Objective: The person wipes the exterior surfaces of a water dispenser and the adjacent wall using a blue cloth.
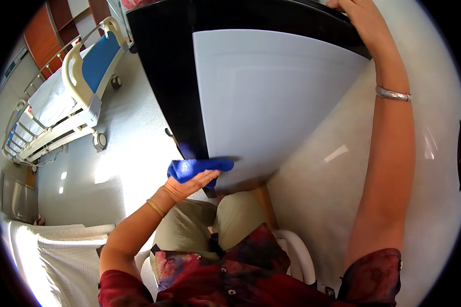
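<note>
A large flat panel (pixel 271 92), pale grey with a wide black border, stands tilted in front of my knees. Near its lower left corner my left hand (pixel 192 185) has its fingers pressed on a blue cloth (pixel 197 168), which lies against the black border and the grey surface. At the top right, my right hand (pixel 357 14) is at the panel's upper black edge, with the fingertips partly cut off by the frame and the thumb bent over the edge.
A hospital bed (pixel 82 77) with side rails and wheels stands at the upper left. White fabric (pixel 61 256) hangs at the lower left. A pale wall (pixel 317 169) rises close on the right. Part of a white chair (pixel 298 253) shows beside my legs.
</note>
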The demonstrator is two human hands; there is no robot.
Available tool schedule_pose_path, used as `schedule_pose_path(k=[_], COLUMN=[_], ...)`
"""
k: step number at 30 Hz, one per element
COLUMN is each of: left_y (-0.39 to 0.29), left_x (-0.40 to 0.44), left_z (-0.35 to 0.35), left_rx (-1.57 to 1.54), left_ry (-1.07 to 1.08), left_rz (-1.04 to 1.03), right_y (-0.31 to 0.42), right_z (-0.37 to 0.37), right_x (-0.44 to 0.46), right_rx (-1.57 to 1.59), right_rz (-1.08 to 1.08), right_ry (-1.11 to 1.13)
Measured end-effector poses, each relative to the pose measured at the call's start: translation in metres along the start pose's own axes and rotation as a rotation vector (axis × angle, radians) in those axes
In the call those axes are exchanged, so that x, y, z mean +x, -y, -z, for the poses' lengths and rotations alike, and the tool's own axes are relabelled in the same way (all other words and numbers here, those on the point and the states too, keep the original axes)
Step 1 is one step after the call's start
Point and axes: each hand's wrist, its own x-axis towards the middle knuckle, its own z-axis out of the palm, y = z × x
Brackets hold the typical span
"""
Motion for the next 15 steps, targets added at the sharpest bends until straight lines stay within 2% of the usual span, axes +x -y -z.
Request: schedule_pose_path(k=[2, 3, 4, 6, 8, 11, 13, 14, 15], left_y=[0.008, 0.011, 0.02, 0.018, 0.019, 0.036, 0.037, 0.033, 0.027], left_x=[0.007, 0.009, 0.016, 0.03, 0.047, 0.077, 0.096, 0.098, 0.097], left_z=[0.033, 0.048, 0.071, 0.113, 0.156, 0.185, 0.185, 0.179, 0.17], left_rx=[-0.24, -0.069, 0.035, 0.361, 0.453, 0.556, 0.558, 0.51, 0.5], left_ry=[0.041, -0.134, -0.168, -0.157, -0.275, -0.616, -0.775, -0.73, -0.667], left_rz=[0.135, 0.092, 0.063, 0.186, 0.325, 0.414, 0.444, 0.428, 0.362], right_y=[-0.008, -0.009, -0.01, -0.012, -0.013, -0.011, -0.126, -0.182, -0.127], right_z=[-0.001, -0.002, -0.002, -0.001, 0.001, -0.002, 0.016, 0.024, 0.017], right_x=[0.006, 0.006, 0.006, 0.006, 0.007, 0.006, 0.057, 0.081, 0.056], right_rx=[0.109, 0.11, 0.084, 0.055, 0.058, 0.138, 0.359, 0.473, 0.339], right_rz=[-0.108, -0.105, -0.076, -0.047, -0.038, -0.064, 0.044, 0.085, 0.063], right_ry=[0.016, 0.02, 0.01, 0.005, 0.024, -0.007, 0.138, 0.219, 0.144])
